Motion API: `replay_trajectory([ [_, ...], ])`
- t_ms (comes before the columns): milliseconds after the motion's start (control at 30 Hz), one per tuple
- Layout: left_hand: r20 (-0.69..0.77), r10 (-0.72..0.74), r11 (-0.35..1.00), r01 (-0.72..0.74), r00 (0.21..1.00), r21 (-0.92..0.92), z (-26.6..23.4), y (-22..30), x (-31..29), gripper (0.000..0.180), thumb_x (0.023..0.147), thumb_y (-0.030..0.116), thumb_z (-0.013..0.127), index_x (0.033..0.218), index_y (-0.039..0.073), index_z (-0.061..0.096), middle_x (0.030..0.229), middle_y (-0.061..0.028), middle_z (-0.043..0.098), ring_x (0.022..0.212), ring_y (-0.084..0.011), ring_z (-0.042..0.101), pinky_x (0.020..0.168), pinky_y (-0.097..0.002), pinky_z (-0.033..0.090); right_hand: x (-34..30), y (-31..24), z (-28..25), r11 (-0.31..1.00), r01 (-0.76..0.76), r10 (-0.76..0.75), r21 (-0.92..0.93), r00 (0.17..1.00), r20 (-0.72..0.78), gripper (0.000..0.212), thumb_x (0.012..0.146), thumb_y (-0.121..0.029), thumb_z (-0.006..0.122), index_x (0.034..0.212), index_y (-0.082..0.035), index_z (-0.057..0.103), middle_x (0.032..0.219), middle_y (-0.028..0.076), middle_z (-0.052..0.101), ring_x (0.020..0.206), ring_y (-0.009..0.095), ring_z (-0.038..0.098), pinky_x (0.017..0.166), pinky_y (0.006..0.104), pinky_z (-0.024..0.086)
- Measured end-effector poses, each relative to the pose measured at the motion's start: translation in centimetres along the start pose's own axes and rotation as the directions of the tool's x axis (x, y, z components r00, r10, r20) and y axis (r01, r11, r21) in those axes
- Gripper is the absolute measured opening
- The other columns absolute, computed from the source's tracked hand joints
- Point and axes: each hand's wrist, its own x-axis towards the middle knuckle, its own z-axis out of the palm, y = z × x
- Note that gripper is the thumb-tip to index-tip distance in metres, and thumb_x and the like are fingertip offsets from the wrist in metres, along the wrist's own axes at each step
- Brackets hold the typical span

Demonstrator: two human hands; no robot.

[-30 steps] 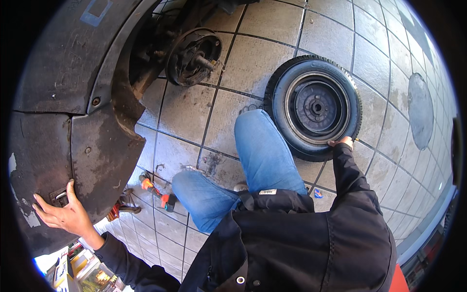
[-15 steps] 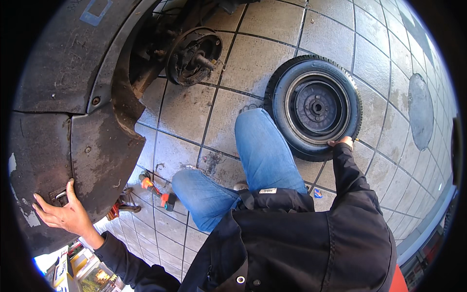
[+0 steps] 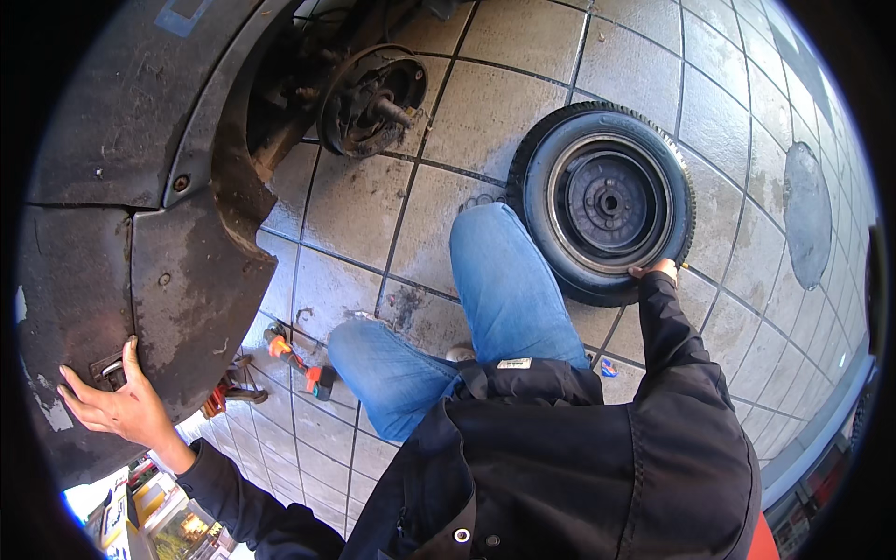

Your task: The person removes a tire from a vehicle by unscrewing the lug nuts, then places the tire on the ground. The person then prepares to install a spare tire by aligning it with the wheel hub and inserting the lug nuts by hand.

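My left hand (image 3: 121, 403) lies with spread fingers against the dirty dark body panel (image 3: 201, 280) of a vehicle, beside a small recessed metal latch (image 3: 112, 373). On my right, a wheel with a black tyre and dark steel rim (image 3: 609, 154) lies on its side on the tiled floor. My right hand (image 3: 659, 271) grips its near right edge, thumb on the sidewall; the other fingers are mostly hidden. Ahead, inside the wheel arch, a rusty brake assembly (image 3: 373, 101) with a protruding stub axle is exposed, with no wheel on it.
An orange and black cordless power tool (image 3: 301, 362) lies on the tiles left of my knees (image 3: 383, 373). Close to it, a red jack-like thing (image 3: 224, 397) stands partly under the vehicle. Several small dark rings (image 3: 481, 202) lie by the tyre. A small blue packet (image 3: 609, 368) rests near my right side.
The vehicle's panel and brake assembly sit slightly higher in the picture, and my left hand has shifted slightly up with the panel. My right hand and the wheel stay nearly the same.
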Motion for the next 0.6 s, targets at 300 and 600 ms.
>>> replay_trajectory([
  [300,0.008,0.01,1.0,-0.011,1.0,0.009,-0.2,-0.1,0.2,0.096,0.079,0.058,0.084,0.154,0.013,0.044,0.154,-0.0239,0.04,0.146,-0.0382,0.033,0.117,-0.0548,0.029,-1.3,-0.5,-0.4,1.0,0.014,-0.014,-0.008,0.997,-0.082,0.081,0.061,-0.037,0.1,0.122,0.003,0.067,0.122,0.021,0.072,0.113,0.032,0.071,0.099,0.0402,0.056],
  [600,0.027,-0.001,1.0,0.001,1.0,0.02,-0.2,-0.1,0.0,0.096,0.079,0.058,0.084,0.154,0.014,0.044,0.154,-0.0237,0.038,0.146,-0.0384,0.031,0.116,-0.0552,0.031,-0.7,-0.1,0.0,0.999,0.041,-0.04,-0.001,0.995,-0.087,0.077,0.061,-0.036,0.1,0.119,0.004,0.069,0.118,0.02,0.073,0.109,0.031,0.073,0.096,0.0402,0.058],
])
